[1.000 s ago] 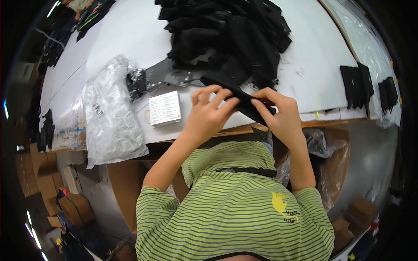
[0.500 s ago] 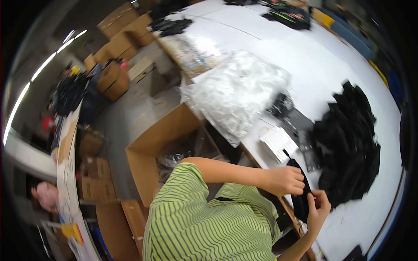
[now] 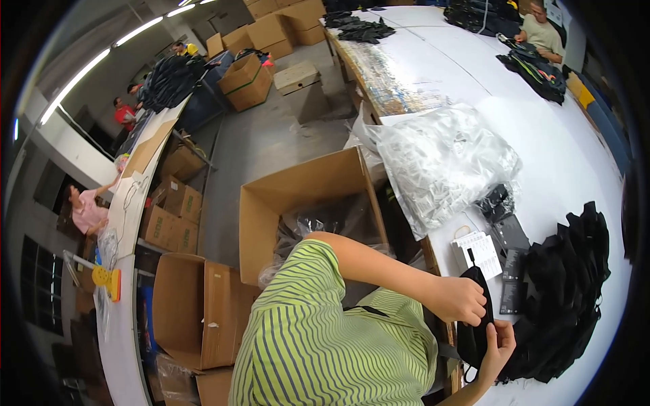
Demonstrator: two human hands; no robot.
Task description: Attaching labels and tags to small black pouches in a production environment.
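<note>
At the table's near edge I hold a narrow black fabric pouch (image 3: 476,345) with a short cord tab at its far end. My left hand (image 3: 460,300) is closed on its upper edge, fingers curled. My right hand (image 3: 500,344) pinches the right side lower down, thumb up. Just beyond the pouch lies a stack of white printed cards (image 3: 479,256). Black tags or cards (image 3: 512,271) lie beside that stack. A large heap of black fabric pieces (image 3: 565,298) spreads to the right of my hands.
A big clear bag of white packets (image 3: 447,169) lies farther up the white table (image 3: 460,51). An open carton (image 3: 308,183) with clear plastic inside stands to my left, another carton (image 3: 179,311) nearer. Several people work at other tables; one person (image 3: 542,34) sits at the far right.
The view has swung, so the table and cartons appear lower and farther right. Both hands keep their hold on the black pouch, with little change in their grip.
</note>
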